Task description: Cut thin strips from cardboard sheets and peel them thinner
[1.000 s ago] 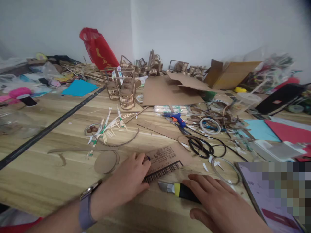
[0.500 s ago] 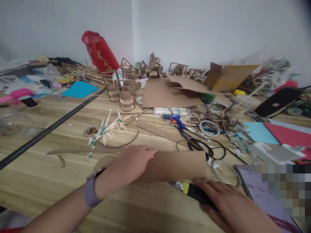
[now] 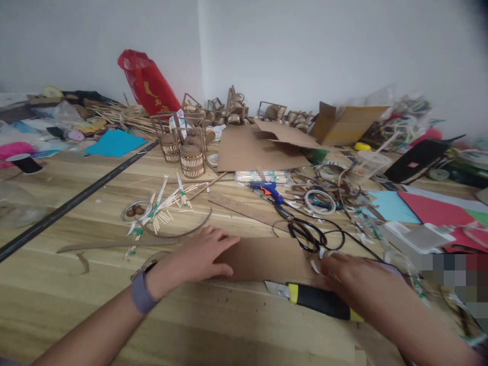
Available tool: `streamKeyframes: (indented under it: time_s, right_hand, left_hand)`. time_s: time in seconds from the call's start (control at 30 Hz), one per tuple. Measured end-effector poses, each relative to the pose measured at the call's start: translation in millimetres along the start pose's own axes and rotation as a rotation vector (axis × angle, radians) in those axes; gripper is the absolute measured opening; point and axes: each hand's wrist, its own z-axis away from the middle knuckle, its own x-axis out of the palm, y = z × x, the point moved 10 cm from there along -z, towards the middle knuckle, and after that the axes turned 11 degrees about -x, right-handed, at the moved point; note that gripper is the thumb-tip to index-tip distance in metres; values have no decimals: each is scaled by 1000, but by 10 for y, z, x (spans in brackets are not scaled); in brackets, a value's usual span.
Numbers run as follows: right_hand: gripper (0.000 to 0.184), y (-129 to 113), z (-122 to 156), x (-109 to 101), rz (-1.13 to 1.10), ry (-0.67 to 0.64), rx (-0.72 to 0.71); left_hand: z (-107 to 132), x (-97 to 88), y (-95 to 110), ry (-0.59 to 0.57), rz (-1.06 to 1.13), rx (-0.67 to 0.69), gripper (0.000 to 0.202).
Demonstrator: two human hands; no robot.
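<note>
A brown cardboard strip (image 3: 263, 258) lies in front of me. My left hand (image 3: 204, 254) rests on its left end, thumb and fingers spread. A utility knife (image 3: 324, 300), black and yellow with its blade out, lies on the table just below the strip, out of my grip. My right hand (image 3: 354, 277) is over the knife's handle end, near the strip's right edge. Motion blurs its fingers, and whether they hold anything cannot be made out.
A blue glue gun (image 3: 272, 193), scissors with black handles (image 3: 310, 234) and a tape roll (image 3: 319, 202) lie beyond the strip. Split sticks (image 3: 163, 216) are to the left. Small lidded baskets (image 3: 192, 161) stand farther back, near a large cardboard sheet (image 3: 244, 152).
My right hand has let go of the utility knife, leaving it on the table, and moved up and right. My left hand's fingers have spread on the cardboard. The view has shifted slightly.
</note>
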Motion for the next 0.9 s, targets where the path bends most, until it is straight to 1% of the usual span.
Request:
streamKeyframes:
  time_s: [0.03,0.07,0.1,0.17,0.23,0.3,0.37,0.43,0.53,0.6,0.67,0.7,0.8,0.9]
  right_hand:
    - [25,92,-58,13,40,-86,64]
    - [27,143,-126,-30,52,-99,93]
    - [34,171,-195,-65,60,-107,110]
    - [37,146,-325,-98,50,-114,87]
    - [30,101,-409,-99,38,-125,48]
    - [25,144,-429,-133,51,-121,55]
    - [23,317,-394,-239,90,-92,125]
    - [24,584,-318,-407,136,-41,243]
    - [34,985,-180,-627,171,30,448]
    - [42,1107,-156,-674,170,52,512]
    - [49,1073,-225,-653,160,63,496]
    - [48,1007,-287,-626,153,63,468]
    - [34,685,-533,-519,128,34,338]
    - [26,337,-756,-433,109,-4,212]
  left_hand:
    - [20,29,15,-19,-3,4,75]
    - [36,50,20,-31,-12,-2,82]
    - [48,64,23,-38,-19,-12,85]
    - [65,77,36,-51,-26,-26,86]
    - [79,86,57,-77,-33,-35,84]
    - [93,87,74,-104,-47,-45,82]
    - [103,86,82,-121,-57,-55,79]
    - [109,92,82,-128,-61,-60,77]
    - [115,104,81,-109,-56,-49,74]
    - [120,114,84,-92,-47,-35,72]
    - [123,122,89,-82,-41,-25,71]
    - [124,122,91,-79,-39,-24,70]
    - [122,117,100,-83,-36,-25,70]
    - [123,107,110,-89,-34,-27,70]
